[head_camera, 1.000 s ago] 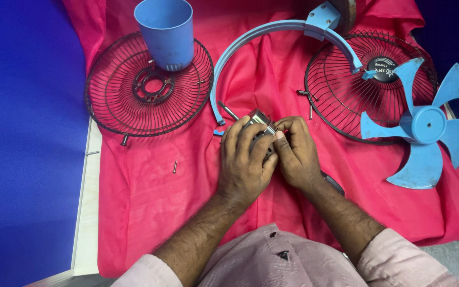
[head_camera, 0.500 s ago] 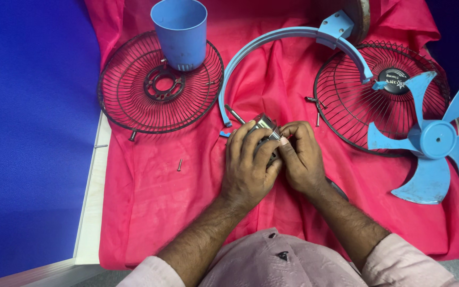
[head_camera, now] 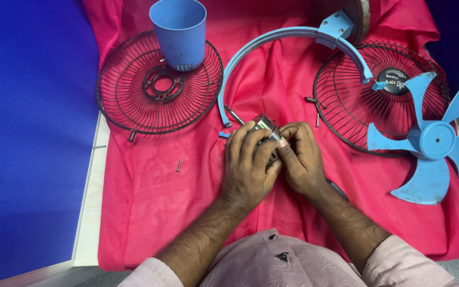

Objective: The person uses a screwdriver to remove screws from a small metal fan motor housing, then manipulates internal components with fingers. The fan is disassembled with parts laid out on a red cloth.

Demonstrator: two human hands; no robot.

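Observation:
My left hand (head_camera: 249,167) and my right hand (head_camera: 303,159) are wrapped together around a small metal fan motor (head_camera: 264,125) above the red cloth (head_camera: 150,212). Only the motor's grey top corner shows between the fingers; the rest is hidden. Just beyond the hands lies a curved blue fan bracket (head_camera: 277,40), arching from near the motor to the right grille.
A dark wire fan grille (head_camera: 134,106) at the left carries a blue cup-shaped housing (head_camera: 180,32). A second grille (head_camera: 346,106) lies at the right, with blue fan blades (head_camera: 434,141) overlapping it. Loose screws (head_camera: 178,166) lie on the cloth. Blue wall at left.
The hands stay clasped on the motor in the same place. The view has shifted slightly, so the parts sit a little further right in the picture.

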